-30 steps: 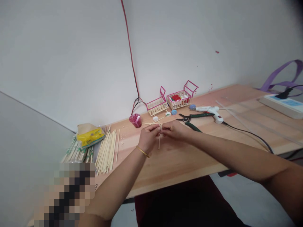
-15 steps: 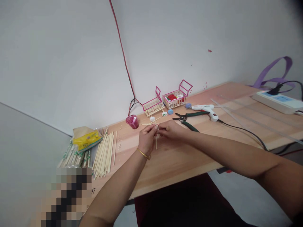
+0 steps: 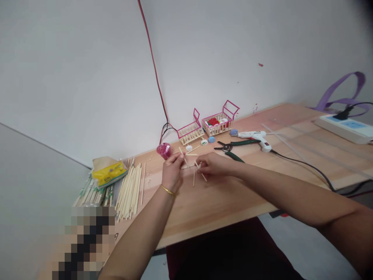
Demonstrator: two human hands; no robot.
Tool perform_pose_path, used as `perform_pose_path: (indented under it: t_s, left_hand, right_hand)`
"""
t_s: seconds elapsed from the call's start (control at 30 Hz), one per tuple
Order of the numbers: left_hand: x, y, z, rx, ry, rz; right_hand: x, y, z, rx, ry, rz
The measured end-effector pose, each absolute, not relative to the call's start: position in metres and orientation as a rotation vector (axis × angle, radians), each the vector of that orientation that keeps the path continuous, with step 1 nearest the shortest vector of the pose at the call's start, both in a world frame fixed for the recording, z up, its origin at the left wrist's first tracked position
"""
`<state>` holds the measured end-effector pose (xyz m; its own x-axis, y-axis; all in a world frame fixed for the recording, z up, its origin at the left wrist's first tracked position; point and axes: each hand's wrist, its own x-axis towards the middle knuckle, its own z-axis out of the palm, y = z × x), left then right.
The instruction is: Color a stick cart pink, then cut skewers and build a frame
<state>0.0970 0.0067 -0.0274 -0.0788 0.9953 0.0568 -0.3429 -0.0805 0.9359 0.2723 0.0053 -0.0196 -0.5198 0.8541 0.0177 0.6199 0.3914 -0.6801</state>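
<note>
My left hand (image 3: 174, 168) pinches a thin wooden stick (image 3: 186, 161) that slants down to the right from its fingertips. A short gap away, my right hand (image 3: 211, 164) is closed on another wooden stick (image 3: 204, 177), tilted with its lower end pointing right. A further short stick (image 3: 194, 179) lies on the table between and just below the hands. Beyond my fingers are loose sticks (image 3: 192, 154) and a white round cap (image 3: 189, 148). Behind them stand a small stick-built cart (image 3: 190, 133) and a fuller cart (image 3: 217, 122), both with pink trim.
Pliers with green handles (image 3: 233, 149) and a white glue gun (image 3: 258, 137) lie to the right, its cord running toward a power strip (image 3: 344, 126). At left are a stick pile (image 3: 129, 192), a yellow packet (image 3: 109, 174) and a pink cup (image 3: 164, 150).
My hands, together before, have moved apart, the left one going left. Two separate sticks now show, one in each hand, at opposite slants.
</note>
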Motion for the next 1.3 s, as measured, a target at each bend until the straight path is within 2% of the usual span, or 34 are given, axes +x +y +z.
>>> perform_pose_path:
  t_s: [0.07,0.2,0.37,0.5,0.67,0.87,1.07,1.3]
  left_hand:
    - [0.093,-0.002,-0.019,0.928,0.928,1.380]
    - [0.083,-0.019,-0.011,0.962,0.901,1.327]
    - [0.075,-0.023,-0.023,0.903,0.825,1.391]
    - [0.076,-0.021,-0.032,0.846,0.749,1.389]
    - [0.077,-0.024,-0.030,0.824,0.729,1.354]
    - [0.073,-0.024,-0.030,0.826,0.724,1.392]
    - [0.075,-0.024,-0.027,0.865,0.684,1.369]
    - [0.076,-0.034,-0.020,0.940,0.664,1.350]
  right_hand:
    - [0.275,0.007,-0.019,-1.324,-2.347,0.829]
    - [0.296,0.016,-0.001,-1.412,-2.359,0.491]
    - [0.351,0.018,0.018,-1.863,-2.473,0.213]
    - [0.387,0.016,0.000,-2.120,-2.466,0.116]
    - [0.390,0.017,-0.019,-2.138,-2.458,0.101]
    - [0.376,-0.012,-0.009,-1.969,-2.353,-0.086]
    - [0.371,-0.029,-0.009,-1.460,-2.163,0.158]
    - [0.313,-0.035,-0.003,-1.115,-2.296,0.421]
